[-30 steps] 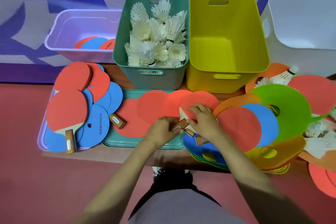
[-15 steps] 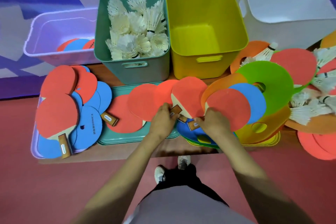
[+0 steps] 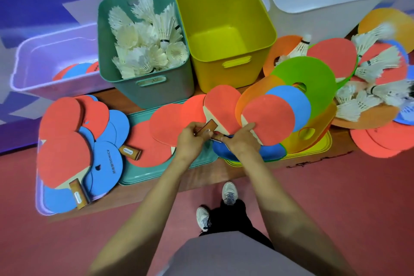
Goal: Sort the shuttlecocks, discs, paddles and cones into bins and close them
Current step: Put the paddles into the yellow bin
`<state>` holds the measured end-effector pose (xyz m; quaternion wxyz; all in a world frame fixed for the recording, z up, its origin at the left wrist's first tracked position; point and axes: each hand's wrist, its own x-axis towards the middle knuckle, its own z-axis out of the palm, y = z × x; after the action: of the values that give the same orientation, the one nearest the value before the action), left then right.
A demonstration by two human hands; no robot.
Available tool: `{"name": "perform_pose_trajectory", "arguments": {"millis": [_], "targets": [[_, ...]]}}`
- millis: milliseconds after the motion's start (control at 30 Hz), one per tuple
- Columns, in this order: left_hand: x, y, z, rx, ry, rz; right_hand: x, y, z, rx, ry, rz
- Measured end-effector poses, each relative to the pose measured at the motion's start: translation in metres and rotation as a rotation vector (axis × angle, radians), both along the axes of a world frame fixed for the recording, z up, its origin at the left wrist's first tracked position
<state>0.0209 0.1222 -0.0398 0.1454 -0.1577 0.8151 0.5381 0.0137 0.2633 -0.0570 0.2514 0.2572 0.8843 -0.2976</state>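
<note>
where the wooden bench (image 3: 107, 99) begins at the left, a lavender bin (image 3: 33, 78) holds a few red and blue paddles, and in front of it a heap of paddles (image 3: 65, 157) lies on a lavender lid (image 3: 41, 208). next stands the teal bin (image 3: 156, 94), filled with white shuttlecocks (image 3: 145, 51), with a teal lid (image 3: 156, 172) flat before it under more red paddles. over that lid's right end the left hand (image 3: 190, 141) curls its fingers round the wooden handle (image 3: 207, 129) of a red paddle (image 3: 223, 107), whose blade points away from the person toward the yellow bin (image 3: 224, 69). just beside it, the right hand (image 3: 243, 143) pinches a second red paddle (image 3: 271, 121) at the neck, thumb along the blade's edge. this blade fans out to the right of the hand, over a stack of orange, yellow and green discs (image 3: 313, 74). the white bin (image 3: 313, 18) stands farthest right at the back, and loose shuttlecocks (image 3: 376, 63) lie scattered in front of it.
</note>
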Motion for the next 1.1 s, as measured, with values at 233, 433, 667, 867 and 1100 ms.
{"name": "perform_pose_trajectory", "arguments": {"millis": [233, 433, 667, 867, 1100], "targets": [[0.007, 0.009, 0.005, 0.106, 0.060, 0.080, 0.005, -0.010, -0.024, -0.258, 0.086, -0.297], [0.006, 0.009, 0.011, 0.187, 0.058, 0.114, 0.012, -0.012, -0.013, -0.454, 0.217, -0.496], [0.009, 0.006, 0.017, 0.285, -0.025, 0.149, 0.011, -0.015, 0.011, -0.718, 0.460, -0.847], [0.020, 0.002, 0.032, 0.406, 0.029, 0.299, 0.013, -0.008, 0.034, -0.841, 0.639, -0.996], [0.039, -0.005, 0.045, 0.137, 0.251, 0.330, 0.029, -0.013, 0.045, -0.779, 0.755, -1.118]]}}
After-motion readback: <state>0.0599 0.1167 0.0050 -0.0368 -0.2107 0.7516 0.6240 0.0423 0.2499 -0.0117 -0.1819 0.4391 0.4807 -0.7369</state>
